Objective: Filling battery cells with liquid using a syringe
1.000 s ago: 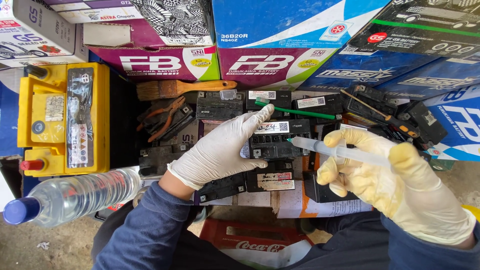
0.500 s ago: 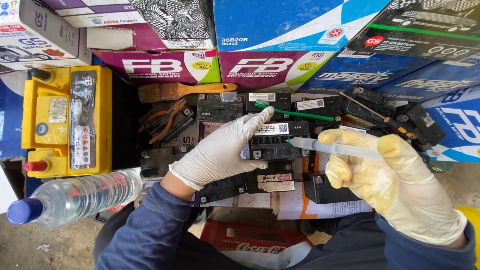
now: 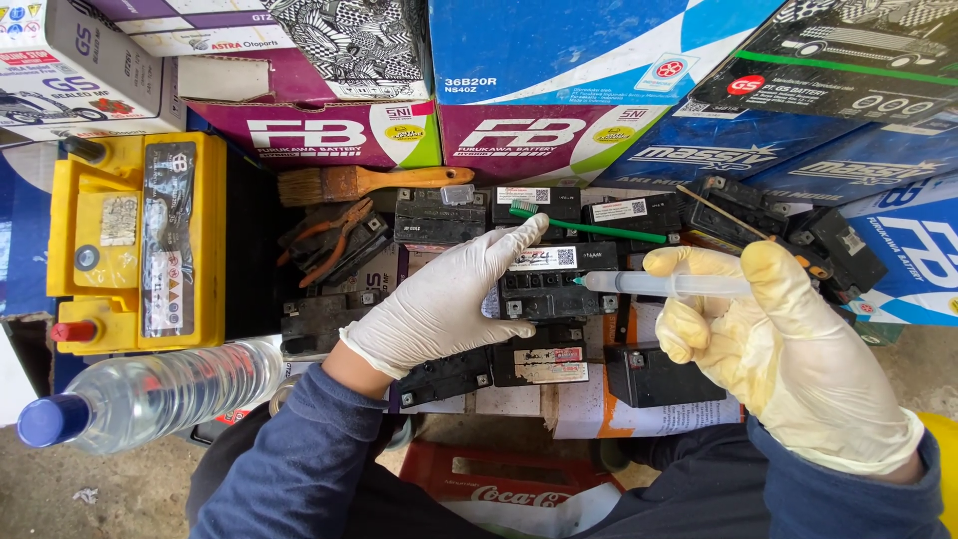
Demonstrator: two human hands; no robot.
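Here, I take the small black battery point(image 3: 547, 282) at the centre as landmark. My left hand point(image 3: 444, 299), in a white glove, lies flat just left of it — fingers spread, index tip on its top edge, gripping nothing. My right hand point(image 3: 768, 339), in a yellowish glove, is closed around a clear syringe point(image 3: 659, 284) right of the battery; its tip touches the battery's right end. Behind the battery lies a green toothbrush point(image 3: 584, 225); farther left, orange pliers point(image 3: 334, 240), a paintbrush point(image 3: 364, 182) and a yellow battery point(image 3: 135, 240). A water bottle point(image 3: 150, 391) lies at lower left.
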